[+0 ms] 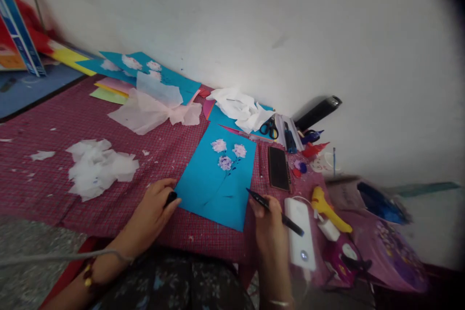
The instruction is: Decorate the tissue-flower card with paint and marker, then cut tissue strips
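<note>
A blue sheet of paper (pixel 203 179) lies in front of me, bearing three pale flowers (pixel 225 162) with purple marks and thin dark stems and leaves. My right hand (pixel 267 213) grips a black marker (pixel 279 220), its dark tip pointing left over the sheet's right edge. Whether the tip touches the paper I cannot tell. Beside the sheet's lower left corner, my left hand (pixel 156 208) is closed on a small black cap (pixel 170 198).
Crumpled white tissue (pixel 98 169) lies left, with paper scraps around it. Behind are more blue sheets (pixel 174 80), tissue (pixel 152 106) and scissors (pixel 269 128). To the right sit a phone (pixel 279 168), a white power strip (pixel 301 232) and a yellow glue gun (pixel 330 210).
</note>
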`<state>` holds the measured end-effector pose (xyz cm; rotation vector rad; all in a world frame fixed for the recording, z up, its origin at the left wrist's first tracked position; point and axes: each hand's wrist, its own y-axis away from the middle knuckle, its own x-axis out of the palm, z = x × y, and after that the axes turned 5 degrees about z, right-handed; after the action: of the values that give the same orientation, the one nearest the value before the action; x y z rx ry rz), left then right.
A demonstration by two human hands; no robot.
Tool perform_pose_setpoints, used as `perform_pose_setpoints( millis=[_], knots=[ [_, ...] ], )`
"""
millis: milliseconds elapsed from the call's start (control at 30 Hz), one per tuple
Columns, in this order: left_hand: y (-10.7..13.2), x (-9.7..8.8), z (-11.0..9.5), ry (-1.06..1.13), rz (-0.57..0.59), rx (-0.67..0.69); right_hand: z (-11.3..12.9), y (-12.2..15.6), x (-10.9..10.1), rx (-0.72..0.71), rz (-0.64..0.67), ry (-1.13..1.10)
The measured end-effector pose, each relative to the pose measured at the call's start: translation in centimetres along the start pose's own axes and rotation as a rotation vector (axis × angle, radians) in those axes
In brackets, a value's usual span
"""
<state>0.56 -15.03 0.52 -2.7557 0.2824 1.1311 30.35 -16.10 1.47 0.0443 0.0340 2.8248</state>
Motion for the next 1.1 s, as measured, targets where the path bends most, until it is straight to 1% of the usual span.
perform_pose_setpoints(
  millis=[67,167,367,533,700,833,933,1100],
  knots=[
    [-1.2,0.6,0.2,-0.01,-0.052,0.021,-0.4,-0.6,0.4,0.03,-0.055,-0.049],
    [-1.8,1.4,-0.2,0.009,-0.035,0.049,-0.7,-1.2,0.4,0.067,-0.085,-0.15],
    [-1.5,2.7,-0.7,0.022,-0.001,0.06,-0.8,-2.3,-0.5,0.053,-0.051,-0.126],
    [-1.1,3.4,-0.8,0.108,0.059,0.086,-0.6,-2.6,-0.9,0.039,-0.037,-0.106],
    [-0.7,3.1,-1.4,0.168,0.12,0.102,-0.6,-2.2,-0.2,-0.015,-0.054,-0.059],
    [-0.5,2.8,-1.6,0.19,0.182,0.121,0.0,-1.8,0.8,-0.004,0.002,-0.042],
    [-0.4,2.6,-1.8,0.224,0.243,0.123,0.7,-1.6,1.7,0.014,0.047,-0.005],
    [-0.8,1.8,-2.7,0.321,0.363,0.135,1.1,-1.7,3.6,0.002,0.036,0.024]
  ],
)
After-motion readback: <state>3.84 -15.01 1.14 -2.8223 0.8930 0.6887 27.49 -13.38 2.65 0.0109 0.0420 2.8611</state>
